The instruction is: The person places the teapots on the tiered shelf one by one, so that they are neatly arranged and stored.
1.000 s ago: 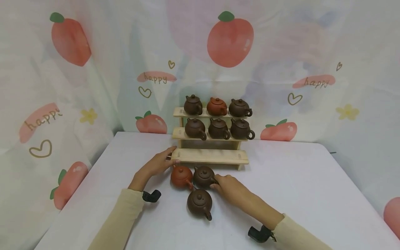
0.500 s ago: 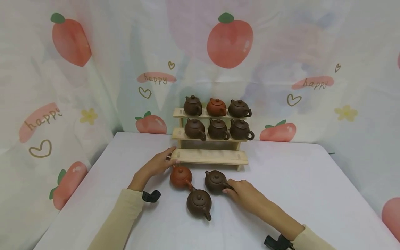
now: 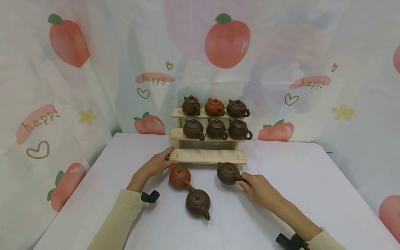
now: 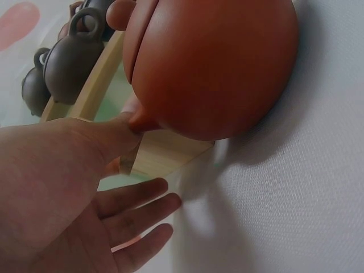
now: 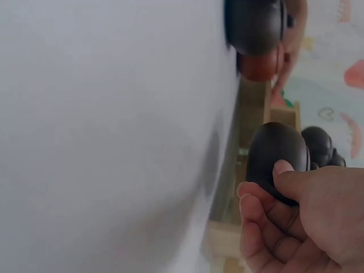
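My right hand [image 3: 260, 189] pinches the handle of a dark brown teapot [image 3: 227, 173] between thumb and fingers. In the right wrist view this teapot [image 5: 277, 153] hangs above the tabletop, its shadow apart from it. It is in front of the bottom tier's right part. My left hand [image 3: 156, 163] holds the left end of the bottom tier of a wooden stand [image 3: 207, 156] with thumb and forefinger; the other fingers [image 4: 139, 219] stretch out. Close by the left thumb, a red-brown teapot [image 3: 179, 177] stands on the table. Another dark brown teapot [image 3: 198, 203] stands nearer me.
On the stand's middle tier sit dark teapots [image 3: 216, 129] in a row. The top tier bears two dark teapots and a red-brown teapot [image 3: 214, 107] between them. A white cloth covers the table [image 3: 281, 173]; a fruit-patterned curtain [image 3: 265, 45] hangs behind.
The right hand has carried its dark teapot rightward away from the red-brown one, then up toward the stand. The left hand stays at the stand's end.
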{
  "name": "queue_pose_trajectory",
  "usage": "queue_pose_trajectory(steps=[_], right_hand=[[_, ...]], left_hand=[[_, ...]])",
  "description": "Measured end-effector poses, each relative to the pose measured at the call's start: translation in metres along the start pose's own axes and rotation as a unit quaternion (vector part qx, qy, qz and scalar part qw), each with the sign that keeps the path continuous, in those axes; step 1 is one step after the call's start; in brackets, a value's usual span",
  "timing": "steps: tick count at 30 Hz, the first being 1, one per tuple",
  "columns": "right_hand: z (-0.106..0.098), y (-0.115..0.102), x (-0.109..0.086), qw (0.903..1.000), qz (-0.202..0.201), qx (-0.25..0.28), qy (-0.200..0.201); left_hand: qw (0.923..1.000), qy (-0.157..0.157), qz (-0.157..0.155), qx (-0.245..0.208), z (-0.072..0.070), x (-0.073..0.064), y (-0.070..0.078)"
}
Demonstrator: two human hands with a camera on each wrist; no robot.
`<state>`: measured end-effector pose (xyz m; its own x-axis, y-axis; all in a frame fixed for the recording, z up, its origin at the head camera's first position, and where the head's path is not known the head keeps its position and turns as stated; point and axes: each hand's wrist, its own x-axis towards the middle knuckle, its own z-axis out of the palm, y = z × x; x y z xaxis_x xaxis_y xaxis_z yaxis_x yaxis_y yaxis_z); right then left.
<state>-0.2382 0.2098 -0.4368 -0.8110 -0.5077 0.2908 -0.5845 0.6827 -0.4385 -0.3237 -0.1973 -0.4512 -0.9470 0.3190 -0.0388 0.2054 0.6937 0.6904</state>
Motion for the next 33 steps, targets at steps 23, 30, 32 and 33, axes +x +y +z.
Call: queue_pose_trajectory(steps=[23, 30, 32, 33], right_hand=[[-0.041, 0.04, 0.034, 0.9975, 0.069, -0.016, -0.003], [-0.043, 0.04, 0.036, 0.9959, 0.088, -0.01, -0.021], [-0.043, 0.04, 0.037, 0.9954, 0.093, -0.012, -0.023], [-0.043, 0.041, 0.038, 0.9952, 0.094, -0.012, -0.023]], left_hand=[[1.0, 0.002, 0.0, 0.004, 0.001, -0.003, 0.005], [1.0, 0.007, 0.005, 0.004, -0.001, -0.003, 0.006], [1.0, 0.006, 0.004, 0.005, -0.001, -0.003, 0.005], [1.0, 0.006, 0.004, 0.005, -0.002, -0.003, 0.005]])
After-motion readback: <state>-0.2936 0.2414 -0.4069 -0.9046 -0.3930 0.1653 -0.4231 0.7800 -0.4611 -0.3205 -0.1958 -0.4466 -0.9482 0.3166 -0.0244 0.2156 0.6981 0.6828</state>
